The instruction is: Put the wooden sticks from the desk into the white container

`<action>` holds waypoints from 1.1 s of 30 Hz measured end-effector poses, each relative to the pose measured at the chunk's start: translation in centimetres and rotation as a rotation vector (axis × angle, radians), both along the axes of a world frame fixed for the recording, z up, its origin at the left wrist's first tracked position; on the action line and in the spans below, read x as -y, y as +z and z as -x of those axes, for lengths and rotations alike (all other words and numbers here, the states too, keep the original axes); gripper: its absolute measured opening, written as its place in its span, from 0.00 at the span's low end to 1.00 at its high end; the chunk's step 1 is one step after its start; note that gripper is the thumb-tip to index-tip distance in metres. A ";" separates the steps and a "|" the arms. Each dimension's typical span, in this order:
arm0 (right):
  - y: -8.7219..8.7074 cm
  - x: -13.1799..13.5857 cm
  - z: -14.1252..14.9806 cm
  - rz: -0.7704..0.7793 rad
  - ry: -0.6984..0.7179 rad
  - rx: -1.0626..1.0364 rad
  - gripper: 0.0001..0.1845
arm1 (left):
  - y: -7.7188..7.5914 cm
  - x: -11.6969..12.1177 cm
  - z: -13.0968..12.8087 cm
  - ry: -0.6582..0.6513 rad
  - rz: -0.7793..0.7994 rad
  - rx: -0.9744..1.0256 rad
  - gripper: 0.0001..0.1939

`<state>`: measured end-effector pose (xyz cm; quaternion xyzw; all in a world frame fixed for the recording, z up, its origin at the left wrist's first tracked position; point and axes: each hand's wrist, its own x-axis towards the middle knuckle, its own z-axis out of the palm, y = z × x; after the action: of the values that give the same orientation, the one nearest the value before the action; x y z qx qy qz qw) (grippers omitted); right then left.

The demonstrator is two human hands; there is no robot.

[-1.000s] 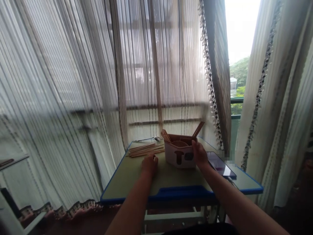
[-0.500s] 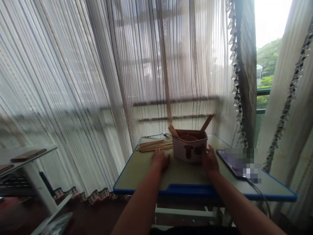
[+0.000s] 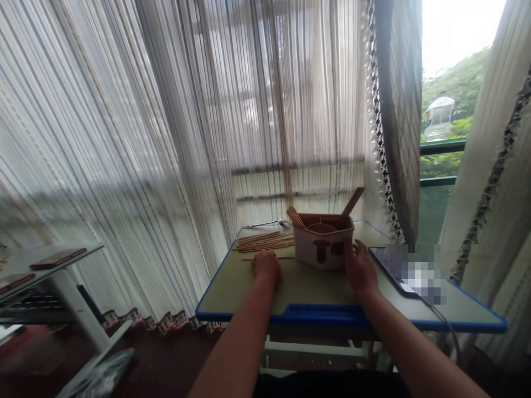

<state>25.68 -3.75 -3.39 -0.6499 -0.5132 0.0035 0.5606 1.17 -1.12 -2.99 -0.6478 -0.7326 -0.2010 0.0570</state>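
A white cutlery holder (image 3: pixel 309 255) with a brown mushroom picture stands on the small blue-edged table (image 3: pixel 315 318), with chopsticks sticking out of it. A pile of wooden chopsticks (image 3: pixel 265 241) lies to its left. My left hand (image 3: pixel 266 265) rests on the table in front of the pile, fingers curled over a single chopstick (image 3: pixel 287 258) that lies apart. My right hand (image 3: pixel 360 269) lies at the holder's right side, fingers stretched forward and touching its lower corner.
A metal spoon (image 3: pixel 269 224) lies at the table's far edge. A phone (image 3: pixel 388 262) with a cable (image 3: pixel 446 327) sits at the right. Striped curtains (image 3: pixel 166 138) hang close behind and beside the table. A low shelf (image 3: pixel 50 260) stands at the left.
The view has swung and drawn nearer. My right hand has slid down from the holder's rim to its lower right side. My left hand has moved up to the single chopstick.
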 end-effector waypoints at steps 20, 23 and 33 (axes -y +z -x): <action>1.0 3.3 3.5 -0.153 0.346 0.670 0.19 | 1.5 2.0 -1.7 -0.477 -0.222 0.088 0.13; 1.0 3.3 3.9 -0.015 0.351 0.682 0.24 | 2.1 2.9 -2.1 -0.524 -0.169 0.049 0.13; 0.9 3.2 3.9 0.119 0.409 0.713 0.20 | 2.9 4.6 -2.9 -0.527 -0.332 0.001 0.12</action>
<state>21.77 -6.97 -2.48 -0.5264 -0.7927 -0.0809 0.2967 4.03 -5.73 -0.06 -0.7973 -0.4965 -0.3261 0.1074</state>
